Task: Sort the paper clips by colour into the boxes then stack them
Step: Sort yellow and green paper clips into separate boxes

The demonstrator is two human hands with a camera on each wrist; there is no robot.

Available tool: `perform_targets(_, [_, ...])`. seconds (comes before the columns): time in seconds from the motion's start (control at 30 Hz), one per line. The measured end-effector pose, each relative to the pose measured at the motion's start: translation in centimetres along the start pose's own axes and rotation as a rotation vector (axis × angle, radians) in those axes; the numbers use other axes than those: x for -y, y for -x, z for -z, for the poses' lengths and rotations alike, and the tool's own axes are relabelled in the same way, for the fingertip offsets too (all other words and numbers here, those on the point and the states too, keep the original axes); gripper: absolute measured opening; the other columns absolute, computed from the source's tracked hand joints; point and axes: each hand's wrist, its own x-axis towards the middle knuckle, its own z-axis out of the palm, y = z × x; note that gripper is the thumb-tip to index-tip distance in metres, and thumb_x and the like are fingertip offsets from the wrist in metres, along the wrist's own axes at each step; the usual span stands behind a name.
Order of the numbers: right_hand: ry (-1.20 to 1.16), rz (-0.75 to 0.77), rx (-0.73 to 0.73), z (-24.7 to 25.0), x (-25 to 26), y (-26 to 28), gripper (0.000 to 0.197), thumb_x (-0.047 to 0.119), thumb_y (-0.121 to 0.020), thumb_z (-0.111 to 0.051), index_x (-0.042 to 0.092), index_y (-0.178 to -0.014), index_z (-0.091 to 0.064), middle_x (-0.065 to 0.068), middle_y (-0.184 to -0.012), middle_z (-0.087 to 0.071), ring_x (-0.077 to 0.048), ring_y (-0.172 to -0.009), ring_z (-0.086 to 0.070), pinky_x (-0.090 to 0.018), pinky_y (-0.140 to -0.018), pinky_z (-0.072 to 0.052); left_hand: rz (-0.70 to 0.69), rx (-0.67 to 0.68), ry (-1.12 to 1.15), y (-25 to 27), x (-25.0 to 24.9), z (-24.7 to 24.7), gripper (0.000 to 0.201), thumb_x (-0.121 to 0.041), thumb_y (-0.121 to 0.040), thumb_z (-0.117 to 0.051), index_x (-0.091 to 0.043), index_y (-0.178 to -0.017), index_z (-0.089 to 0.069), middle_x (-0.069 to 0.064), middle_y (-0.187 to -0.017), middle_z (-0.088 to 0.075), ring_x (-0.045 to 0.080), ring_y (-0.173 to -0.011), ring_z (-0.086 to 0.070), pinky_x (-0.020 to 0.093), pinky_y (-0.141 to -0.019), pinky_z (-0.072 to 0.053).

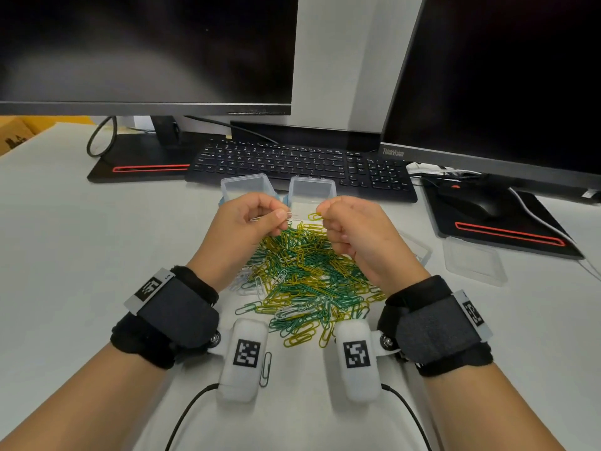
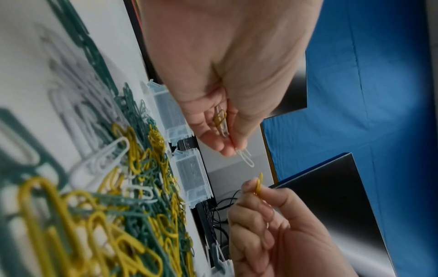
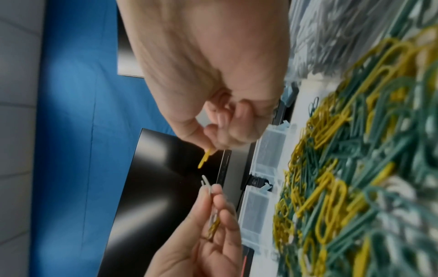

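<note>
Two hands: your left hand (image 1: 250, 222) and your right hand (image 1: 357, 232) were raised side by side above the pile, close together but not touching.
Left hand: your thumb and fingers were curled round a white clip (image 2: 246, 159) whose end stuck out past the fingertips; the left wrist view also showed a yellow clip tucked in palm (image 2: 219, 119) beside it (two clips at least in that one hand).
Right hand: you pinched a single yellow clip (image 1: 314, 216) between thumb and forefinger, the other fingers curled into the palm.
Gap between clips: the white one and the yellow one pointed toward each other, near but apart.
Pile: a heap of clips (image 1: 302, 275), green, yellow and white mixed, lay on the grey desk (image 1: 65, 255) directly under and between your wrists; one stray white clip (image 1: 266, 369) lay nearer you, beside the left wrist camera.
Boxes: two clear boxes (image 1: 247, 187) stood open side by side just beyond your hands, against the front edge of the keyboard (image 1: 325, 164); I could not tell whether anything lay inside them.
Lids: two clear lids (image 1: 474, 262) lay flat on the desk to your right, near the mouse pad (image 1: 536, 229).
Background: two dark monitors (image 1: 146, 50) stood behind the keyboard.
</note>
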Motion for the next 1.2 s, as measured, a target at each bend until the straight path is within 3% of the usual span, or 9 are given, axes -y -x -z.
perform_targets(0.17, [-0.014,-0.073,0.006,0.5,0.4,0.2,0.021,0.024,-0.097,-0.052,0.011,-0.109,-0.062,0.007,-0.060,-0.036,-0.006,-0.047,-0.028,-0.017,-0.042,-0.024,0.145,-0.003,0.281,0.0,-0.2,-0.2,0.012,0.000,-0.094,-0.049,-0.007,-0.092,-0.060,0.004,-0.079,-0.066,0.011,-0.071,-0.061,0.017,-0.067,-0.052])
perform_targets(0.3, [-0.657,-0.243,0.162,0.2,0.9,0.4,0.053,0.047,-0.100,-0.039,0.003,-0.127,-0.054,-0.002,-0.072,-0.049,-0.011,-0.058,-0.042,-0.020,-0.048,-0.035,0.321,0.004,0.559,-0.3,-0.3,-0.1,0.021,0.000,-0.095,-0.043,-0.007,-0.106,-0.059,0.002,-0.079,-0.059,0.010,-0.068,-0.054,0.016,-0.059,-0.051])
perform_targets(0.37, [-0.910,-0.302,0.242,0.1,0.8,0.3,0.065,0.051,-0.099,-0.036,-0.003,-0.133,-0.048,-0.018,-0.102,-0.065,-0.025,-0.088,-0.063,-0.027,-0.076,-0.052,0.438,0.019,0.758,-0.5,-0.3,0.2,0.023,-0.002,-0.093,-0.039,-0.009,-0.104,-0.059,0.001,-0.077,-0.056,0.010,-0.066,-0.052,0.017,-0.058,-0.050])
perform_targets(0.43, [-1.046,-0.322,0.299,0.2,0.6,0.2,0.071,0.052,-0.099,-0.035,-0.007,-0.138,-0.041,-0.032,-0.129,-0.054,-0.039,-0.120,-0.055,-0.039,-0.106,-0.042,0.528,0.026,0.934,-0.7,-0.3,0.6,0.022,-0.007,-0.087,-0.043,-0.008,-0.096,-0.063,0.002,-0.079,-0.060,0.013,-0.068,-0.056,0.020,-0.063,-0.052])
perform_targets(0.5, [-1.097,-0.312,0.329,0.1,0.6,0.2,0.068,0.048,-0.100,-0.036,-0.007,-0.139,-0.040,-0.034,-0.134,-0.049,-0.041,-0.127,-0.049,-0.043,-0.112,-0.035,0.560,0.022,1.020,-0.6,-0.3,0.8,0.025,-0.014,-0.085,-0.048,-0.005,-0.087,-0.070,0.004,-0.084,-0.066,0.016,-0.072,-0.063,0.022,-0.067,-0.055])
perform_targets(0.67, [-0.762,-0.270,0.173,-0.7,0.2,0.0,0.035,-0.002,-0.095,-0.040,-0.007,-0.129,-0.049,-0.028,-0.114,-0.063,-0.026,-0.089,-0.068,-0.026,-0.076,-0.057,0.506,-0.028,0.972,-0.6,-0.6,0.8,0.023,-0.017,-0.097,-0.045,-0.008,-0.099,-0.065,0.001,-0.084,-0.070,0.011,-0.075,-0.066,0.017,-0.070,-0.054])
perform_targets(1.07, [-0.339,-0.075,0.167,-1.0,0.3,0.5,0.078,-0.022,-0.074,-0.024,0.026,-0.124,-0.059,0.001,-0.147,-0.045,-0.018,-0.141,-0.033,-0.041,-0.116,-0.025,0.417,-0.035,0.904,-0.5,-0.9,0.4,0.037,0.014,-0.091,-0.033,0.000,-0.115,-0.057,0.014,-0.102,-0.067,0.010,-0.081,-0.068,0.014,-0.070,-0.055])
perform_targets(1.13, [-0.187,-0.032,0.128,-1.4,0.4,0.6,0.069,-0.022,-0.081,-0.024,0.022,-0.120,-0.060,-0.001,-0.136,-0.054,-0.016,-0.120,-0.054,-0.035,-0.101,-0.044,0.425,-0.062,0.932,-0.7,-1.1,0.6,0.028,0.007,-0.092,-0.040,0.001,-0.113,-0.058,0.012,-0.097,-0.067,0.009,-0.076,-0.067,0.013,-0.068,-0.054])
perform_targets(1.2, [-0.077,-0.086,0.138,-2.0,0.4,0.9,0.049,-0.010,-0.095,-0.026,0.017,-0.119,-0.060,-0.004,-0.102,-0.060,-0.013,-0.071,-0.058,-0.025,-0.059,-0.049,0.459,-0.080,0.965,-0.8,-1.0,1.0,0.019,-0.002,-0.094,-0.047,0.000,-0.108,-0.059,0.005,-0.079,-0.065,0.005,-0.063,-0.062,0.009,-0.059,-0.051])
